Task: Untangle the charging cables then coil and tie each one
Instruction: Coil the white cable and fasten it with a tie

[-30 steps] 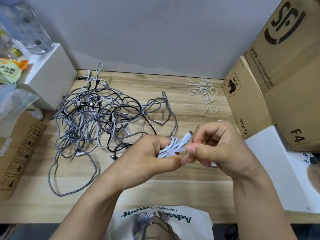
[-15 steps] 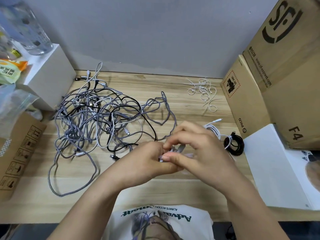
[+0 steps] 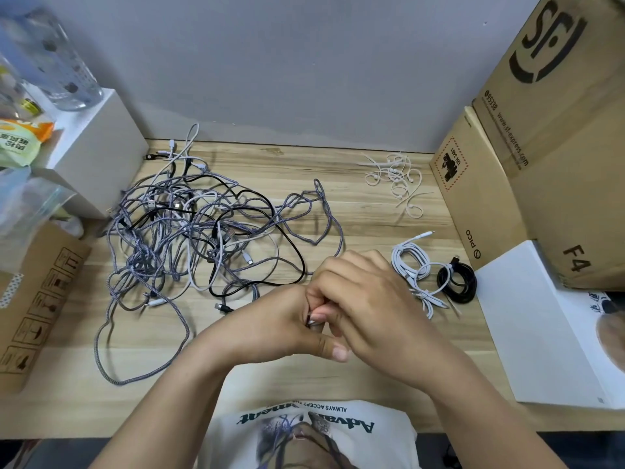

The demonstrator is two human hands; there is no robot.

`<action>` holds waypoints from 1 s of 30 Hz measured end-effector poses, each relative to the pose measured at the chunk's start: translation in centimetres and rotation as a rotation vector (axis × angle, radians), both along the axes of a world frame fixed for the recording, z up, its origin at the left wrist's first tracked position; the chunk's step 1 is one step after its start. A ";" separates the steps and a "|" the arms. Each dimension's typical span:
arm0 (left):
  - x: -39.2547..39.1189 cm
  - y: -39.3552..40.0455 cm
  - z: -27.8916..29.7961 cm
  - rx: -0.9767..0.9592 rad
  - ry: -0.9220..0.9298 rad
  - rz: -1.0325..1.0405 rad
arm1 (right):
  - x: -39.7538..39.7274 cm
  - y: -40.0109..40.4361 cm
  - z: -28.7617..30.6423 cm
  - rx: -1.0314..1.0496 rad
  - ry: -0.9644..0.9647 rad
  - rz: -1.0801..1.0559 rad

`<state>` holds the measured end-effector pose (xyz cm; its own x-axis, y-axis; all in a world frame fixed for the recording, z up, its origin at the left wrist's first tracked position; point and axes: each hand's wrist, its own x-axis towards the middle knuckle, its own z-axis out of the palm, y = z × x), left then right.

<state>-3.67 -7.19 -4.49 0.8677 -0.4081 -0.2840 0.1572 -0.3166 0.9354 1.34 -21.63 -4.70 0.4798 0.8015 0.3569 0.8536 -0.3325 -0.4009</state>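
Both hands, left hand (image 3: 284, 328) and right hand (image 3: 365, 299), clasp a coiled cable (image 3: 313, 321) (mostly hidden), apparently tying it; next, cinch the tie.

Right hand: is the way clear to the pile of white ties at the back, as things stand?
Probably yes, once freed. The right hand is clasped with the left hand around a white cable. Bare table lies between it and the ties; the coiled cables sit off to the right.
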 end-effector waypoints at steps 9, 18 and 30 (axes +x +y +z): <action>-0.3 -3.6 0.3 0.365 -0.192 -0.170 | -1.8 1.9 0.4 0.456 0.331 -0.063; 0.9 -4.7 -0.4 0.171 0.069 -0.118 | -0.6 2.7 0.2 0.606 0.689 -0.117; 3.1 -1.1 -5.1 -0.490 0.497 0.170 | 1.6 -4.6 -6.0 0.243 0.891 -0.200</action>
